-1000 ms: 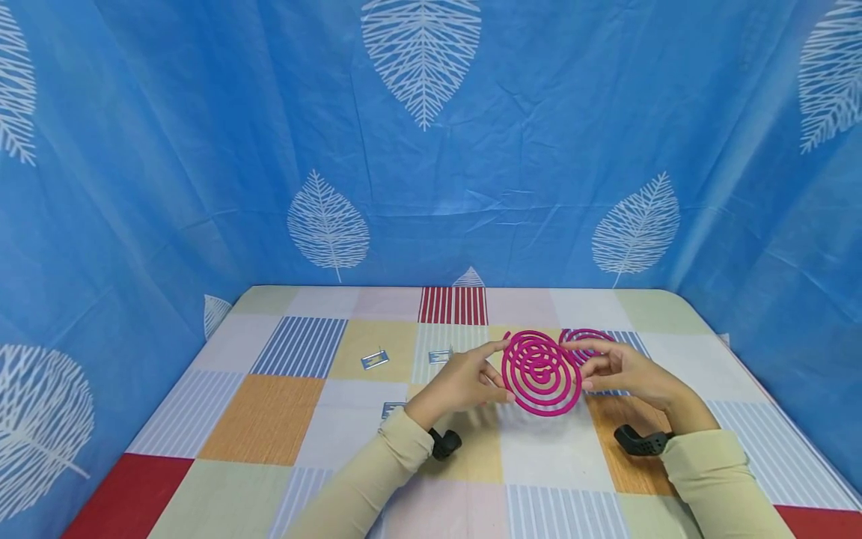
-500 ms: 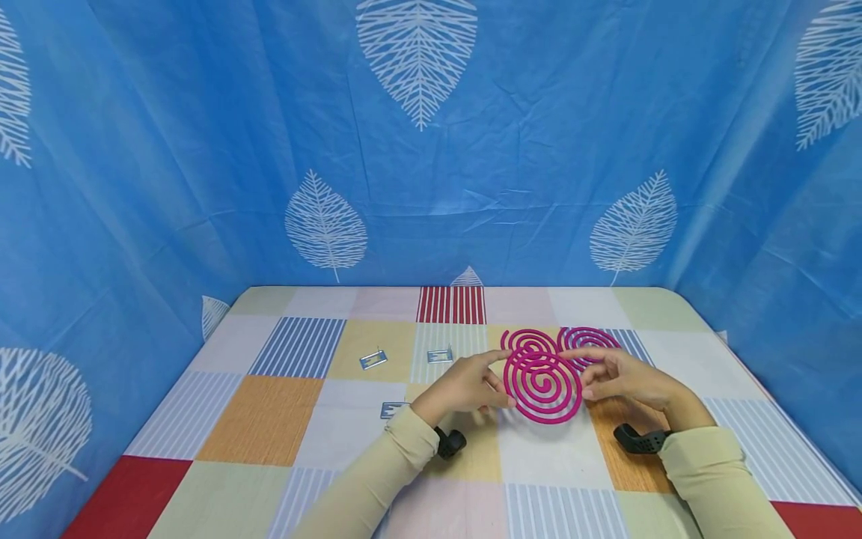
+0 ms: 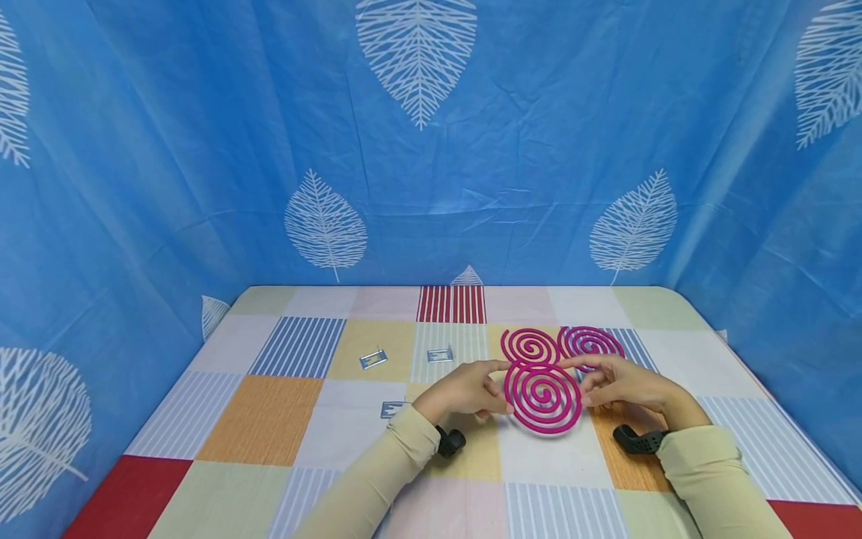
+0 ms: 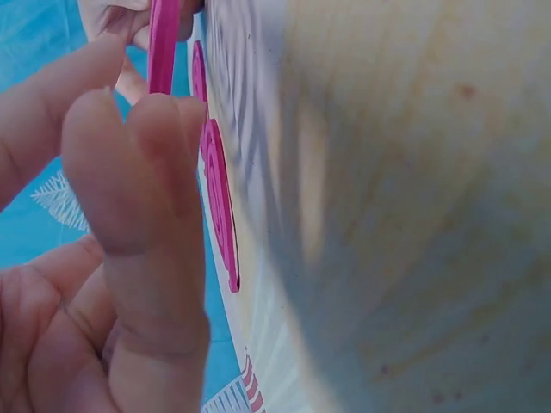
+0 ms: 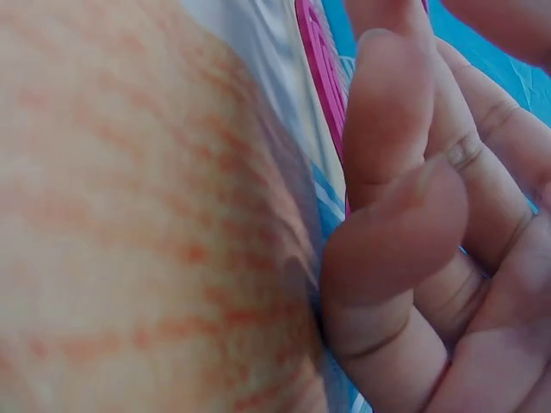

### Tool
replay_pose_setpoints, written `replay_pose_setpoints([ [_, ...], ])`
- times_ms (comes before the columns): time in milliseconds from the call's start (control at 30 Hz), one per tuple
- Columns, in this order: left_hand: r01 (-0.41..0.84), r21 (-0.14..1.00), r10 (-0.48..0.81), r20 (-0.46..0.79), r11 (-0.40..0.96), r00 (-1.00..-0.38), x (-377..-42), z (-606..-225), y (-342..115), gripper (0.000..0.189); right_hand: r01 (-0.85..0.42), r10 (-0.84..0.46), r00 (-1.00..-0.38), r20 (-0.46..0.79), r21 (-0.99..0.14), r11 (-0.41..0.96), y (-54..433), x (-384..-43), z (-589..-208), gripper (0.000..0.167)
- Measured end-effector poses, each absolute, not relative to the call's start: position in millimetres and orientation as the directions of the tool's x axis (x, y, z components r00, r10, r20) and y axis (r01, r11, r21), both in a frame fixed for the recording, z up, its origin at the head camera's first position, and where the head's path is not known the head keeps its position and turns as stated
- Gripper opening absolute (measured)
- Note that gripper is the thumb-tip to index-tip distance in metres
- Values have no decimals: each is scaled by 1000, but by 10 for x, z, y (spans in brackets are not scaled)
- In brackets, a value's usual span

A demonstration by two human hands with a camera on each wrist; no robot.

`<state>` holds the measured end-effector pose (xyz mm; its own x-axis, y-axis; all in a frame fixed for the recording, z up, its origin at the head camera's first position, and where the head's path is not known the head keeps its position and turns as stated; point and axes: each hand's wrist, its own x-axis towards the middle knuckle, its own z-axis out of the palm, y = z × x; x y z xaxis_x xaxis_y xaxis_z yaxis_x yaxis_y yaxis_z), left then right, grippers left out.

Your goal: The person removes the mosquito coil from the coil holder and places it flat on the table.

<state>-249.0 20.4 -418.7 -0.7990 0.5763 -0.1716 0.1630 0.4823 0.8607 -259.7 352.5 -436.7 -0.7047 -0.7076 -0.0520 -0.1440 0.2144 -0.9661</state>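
Observation:
A magenta mosquito coil (image 3: 544, 394) is held by its outer ring between both hands in the head view. My left hand (image 3: 465, 391) has index finger and thumb at its left edge; my right hand (image 3: 626, 383) holds the right edge the same way. Seen edge-on in the left wrist view, the held coil (image 4: 162, 47) is raised off the cloth. Behind it, two more coils lie on the table: a left coil (image 3: 530, 347), partly overlapped by the held one, and a right coil (image 3: 591, 346), partly behind my right fingers. In the right wrist view, curled fingers (image 5: 392, 112) hide most of the coil.
Small metal coil stands lie left of the hands: one stand (image 3: 373, 359) at far left, another stand (image 3: 440, 355) beside it, and a nearer stand (image 3: 393, 409) partly behind my left wrist. The patchwork tablecloth (image 3: 269, 419) reaches back to a blue curtain (image 3: 431, 224).
The held coil has come down and nearer to me, uncovering more of the left coil behind it. Both hands keep their places at its edges with only slight shifts.

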Motion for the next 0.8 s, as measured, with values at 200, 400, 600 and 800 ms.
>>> replay_pose_setpoints([
  [200, 174, 855, 596, -181, 489, -782, -2500, -4212, 206, 73, -126, -686, -723, -82, -961, 247, 3543, -2585, -4372, 55],
  [400, 184, 846, 606, -190, 501, -772, -2513, -4232, 217, 70, -131, -662, -741, -110, -944, 303, 3547, -2574, -4362, 54],
  [600, 187, 842, 604, -191, 506, -774, -2511, -4239, 226, 63, -133, -652, -748, -127, -933, 335, 3549, -2579, -4375, 59],
  [800, 174, 838, 598, -208, 517, -774, -2502, -4239, 235, 58, -128, -662, -739, -124, -939, 318, 3548, -2574, -4370, 57],
])
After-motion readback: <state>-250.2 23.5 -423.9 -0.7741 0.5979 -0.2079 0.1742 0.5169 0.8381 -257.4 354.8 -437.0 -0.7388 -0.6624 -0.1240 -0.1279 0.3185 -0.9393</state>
